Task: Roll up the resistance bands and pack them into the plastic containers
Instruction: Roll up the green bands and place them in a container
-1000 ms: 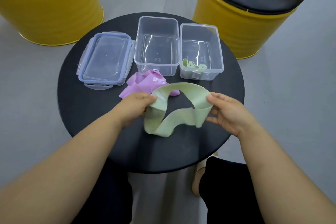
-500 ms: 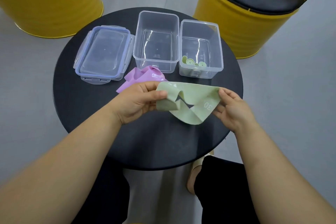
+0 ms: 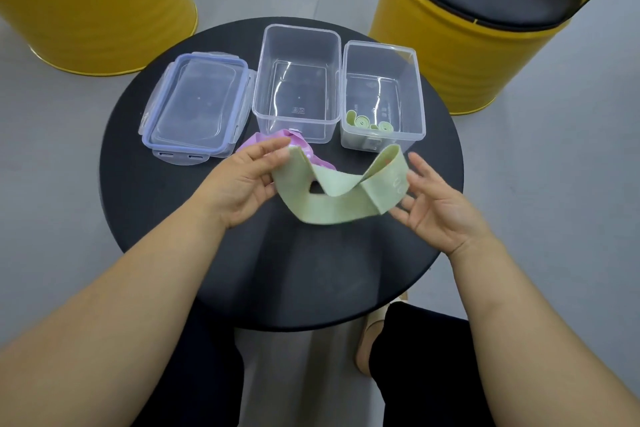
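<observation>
A pale green resistance band (image 3: pixel 341 198) hangs twisted above the round black table (image 3: pixel 173 184). My left hand (image 3: pixel 242 180) pinches its left end. My right hand (image 3: pixel 433 208) has spread fingers, with the band's right end resting against the fingertips. A pink band (image 3: pixel 298 146) lies crumpled behind my left hand, partly hidden. Two clear plastic containers stand at the back: the middle one (image 3: pixel 298 80) is empty, the right one (image 3: pixel 382 97) holds rolled green bands (image 3: pixel 367 123).
A clear lid with a blue seal (image 3: pixel 197 107) lies left of the containers. Two yellow drum stools with black cushions stand behind the table, one at left (image 3: pixel 93 7) and one at right (image 3: pixel 467 28). My knees are below the table's near edge.
The band has been stretched out wider and twisted. My right hand's fingers have spread apart from a pinch. Both hands have shifted slightly apart.
</observation>
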